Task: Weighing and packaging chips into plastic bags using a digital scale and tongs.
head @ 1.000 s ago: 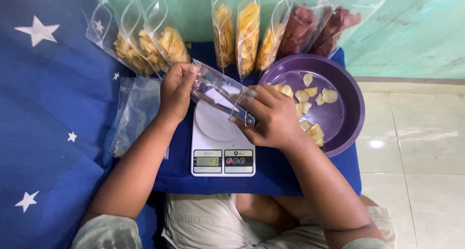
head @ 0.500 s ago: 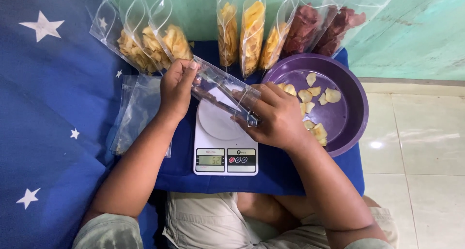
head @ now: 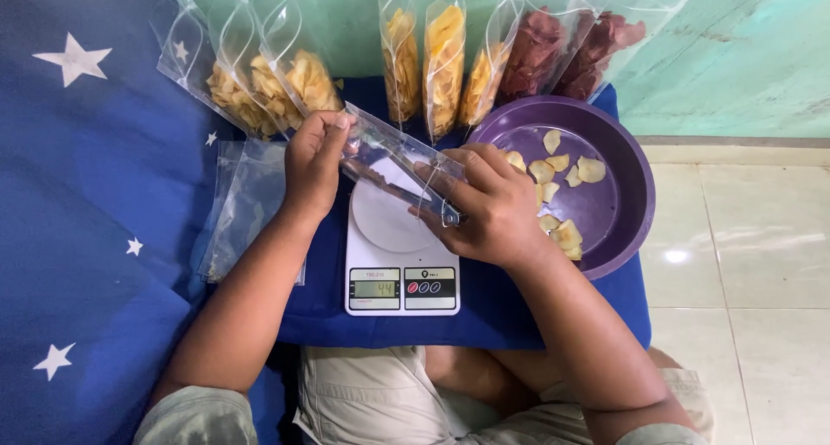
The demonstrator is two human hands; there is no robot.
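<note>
Right now both hands hold one clear plastic bag (head: 393, 164) flat above the round plate of the kitchen scale (head: 402, 250). The left hand (head: 313, 164) is closed, pinching the bag's end at about ten o'clock from the scale; the right hand (head: 488, 207) is closed around the other end at about two o'clock. The bag looks empty and slants down toward the right hand. To handle it well, I would judge — keep the mouth pulled taut between both grips so it opens evenly. Loose chips lie in the purple bowl (head: 622, 194) at three o'clock. Filled bags (head: 445, 51) of yellow and red chips stand at twelve o'clock — spare empty bags (head: 246, 207) lie at nine.
</note>
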